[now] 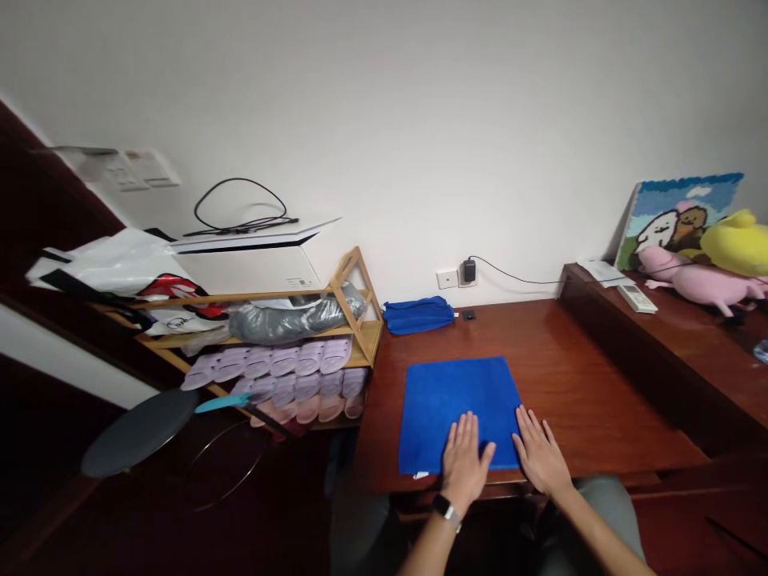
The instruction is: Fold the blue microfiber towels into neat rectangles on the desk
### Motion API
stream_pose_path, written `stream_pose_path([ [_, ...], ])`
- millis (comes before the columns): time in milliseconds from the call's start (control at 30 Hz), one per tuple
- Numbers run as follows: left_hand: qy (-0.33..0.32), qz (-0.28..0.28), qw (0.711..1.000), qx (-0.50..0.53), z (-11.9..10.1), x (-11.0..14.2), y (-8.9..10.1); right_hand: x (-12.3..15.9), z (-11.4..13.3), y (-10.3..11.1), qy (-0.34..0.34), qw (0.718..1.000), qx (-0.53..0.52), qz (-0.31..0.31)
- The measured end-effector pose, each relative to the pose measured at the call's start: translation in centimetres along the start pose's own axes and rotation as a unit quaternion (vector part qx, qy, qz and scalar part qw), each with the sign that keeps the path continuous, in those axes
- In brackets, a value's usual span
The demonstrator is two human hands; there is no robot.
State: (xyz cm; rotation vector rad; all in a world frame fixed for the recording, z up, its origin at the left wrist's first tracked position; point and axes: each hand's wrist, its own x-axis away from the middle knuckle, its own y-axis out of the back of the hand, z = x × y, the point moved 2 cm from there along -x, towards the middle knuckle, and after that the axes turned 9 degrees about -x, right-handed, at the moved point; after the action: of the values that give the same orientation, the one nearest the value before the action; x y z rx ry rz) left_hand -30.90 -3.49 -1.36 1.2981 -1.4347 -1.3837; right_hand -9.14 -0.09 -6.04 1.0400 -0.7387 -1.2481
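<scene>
A blue cloth (459,400) lies spread flat in a near-square on the brown wooden desk (576,384), a small white tag showing at its front left edge. Flat on the cloth's lower right part rests my left hand (466,464), fingers stretched forward, thumb out to the right. A band with a dark face circles that wrist. My right hand (542,452) lies with its palm down at the cloth's right edge, fingers extended, mostly over the bare wood. Neither hand grips anything. Toward the wall sits a folded blue cloth (418,315).
On the left, a wooden rack (363,320) holds rows of slippers (297,360), a white box (252,268) and bags. A raised ledge (636,352) borders the desk's right, bearing a remote (637,298), a pink plush toy (702,280) and a picture (678,216). A black plug (469,270) trails a cable.
</scene>
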Motion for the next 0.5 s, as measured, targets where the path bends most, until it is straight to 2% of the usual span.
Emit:
stream_pose_path([
  [100,0.073,-0.009,0.996,-0.058,6.6,3.6,0.9,0.0,0.2,0.2,-0.008,1.0,-0.005,-0.001],
  [200,0.117,-0.014,0.989,-0.089,11.0,6.4,1.4,0.0,0.2,0.3,-0.013,1.0,-0.005,0.001],
  [367,0.158,-0.042,0.981,-0.103,14.5,8.5,0.9,0.0,0.3,0.3,-0.02,1.0,0.003,0.014],
  [500,0.157,-0.105,0.979,-0.075,14.9,9.4,1.7,-0.1,0.6,0.8,-0.022,1.0,0.007,0.02],
])
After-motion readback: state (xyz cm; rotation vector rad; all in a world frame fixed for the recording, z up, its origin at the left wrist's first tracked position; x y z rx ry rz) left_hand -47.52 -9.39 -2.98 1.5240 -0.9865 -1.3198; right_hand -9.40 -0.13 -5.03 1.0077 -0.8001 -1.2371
